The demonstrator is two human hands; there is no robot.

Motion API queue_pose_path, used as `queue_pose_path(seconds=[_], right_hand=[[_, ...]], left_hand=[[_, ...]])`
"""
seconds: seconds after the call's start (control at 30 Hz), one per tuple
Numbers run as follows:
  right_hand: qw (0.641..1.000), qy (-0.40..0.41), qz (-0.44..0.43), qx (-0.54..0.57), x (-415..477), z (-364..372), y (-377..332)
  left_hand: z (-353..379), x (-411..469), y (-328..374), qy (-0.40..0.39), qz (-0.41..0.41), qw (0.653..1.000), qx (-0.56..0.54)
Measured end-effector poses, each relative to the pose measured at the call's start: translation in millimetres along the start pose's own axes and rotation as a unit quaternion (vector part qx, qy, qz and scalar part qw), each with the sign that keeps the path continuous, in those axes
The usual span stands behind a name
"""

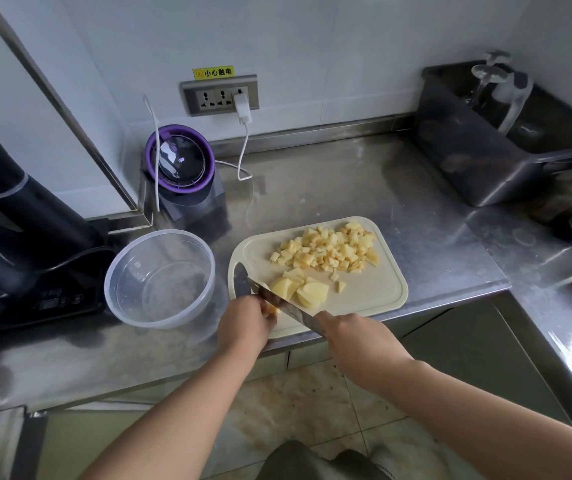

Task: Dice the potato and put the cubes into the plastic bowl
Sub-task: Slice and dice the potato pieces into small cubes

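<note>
Overall, the stainless steel L-shaped countertop (346, 188) carries every item. Black electrical appliance (17, 220): far left, against the wall. Dark grey rectangular plastic tub (468, 161): back right corner. Clear round plastic bowl (121, 292): upright at front left, between the appliance and the board, with no cubes inside. Cream rectangular plastic cutting board (374, 289): just right of the bowl, its near edge at the counter's front edge. Purple-rimmed round-topped blender (180, 161): behind the bowl, with a white cable (243, 147) running to the wall socket.

Right hand (353, 344): fingers wrapped round the handle of the steel kitchen knife (291, 311); the handle itself is hidden inside the fist. The blade runs diagonally up and left over the board's near left corner.

Left hand (243, 323): fingers curled down onto a small yellow potato piece (272, 309), directly beside the blade.

Pile of diced potato cubes (329, 249): far half of the board. Stack of pale uncut potato slices (308, 291): board centre, between the pile and the blade
</note>
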State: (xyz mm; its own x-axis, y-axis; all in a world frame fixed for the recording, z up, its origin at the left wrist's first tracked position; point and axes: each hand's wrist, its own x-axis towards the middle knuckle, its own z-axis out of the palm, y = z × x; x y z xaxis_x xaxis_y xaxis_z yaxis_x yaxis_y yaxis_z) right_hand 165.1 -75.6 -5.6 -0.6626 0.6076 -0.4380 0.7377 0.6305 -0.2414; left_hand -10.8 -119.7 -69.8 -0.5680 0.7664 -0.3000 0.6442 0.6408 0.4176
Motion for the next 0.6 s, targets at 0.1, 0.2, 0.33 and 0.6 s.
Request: queue_pose_path(seconds=[0.1, 0.2, 0.33, 0.6], right_hand=[[1.000, 0.000, 0.001, -0.006, 0.6, 0.2, 0.4], [1.000, 0.004, 0.002, -0.011, 1.8, 1.2, 1.3], [1.000, 0.002, 0.000, -0.008, 2.8, 1.0, 0.5], [1.000, 0.000, 0.009, -0.013, 4.6, 7.4, -3.0]], left_hand=[[1.4, 0.6, -1.0, 0.005, 0.004, 1.000, 0.010], [2.2, 1.9, -0.7, 0.010, 0.013, 1.000, 0.024], [1.8, 2.7, 0.3, 0.011, 0.017, 0.999, 0.042], [0.9, 3.5, 1.4, -0.011, 0.015, 0.998, 0.057]])
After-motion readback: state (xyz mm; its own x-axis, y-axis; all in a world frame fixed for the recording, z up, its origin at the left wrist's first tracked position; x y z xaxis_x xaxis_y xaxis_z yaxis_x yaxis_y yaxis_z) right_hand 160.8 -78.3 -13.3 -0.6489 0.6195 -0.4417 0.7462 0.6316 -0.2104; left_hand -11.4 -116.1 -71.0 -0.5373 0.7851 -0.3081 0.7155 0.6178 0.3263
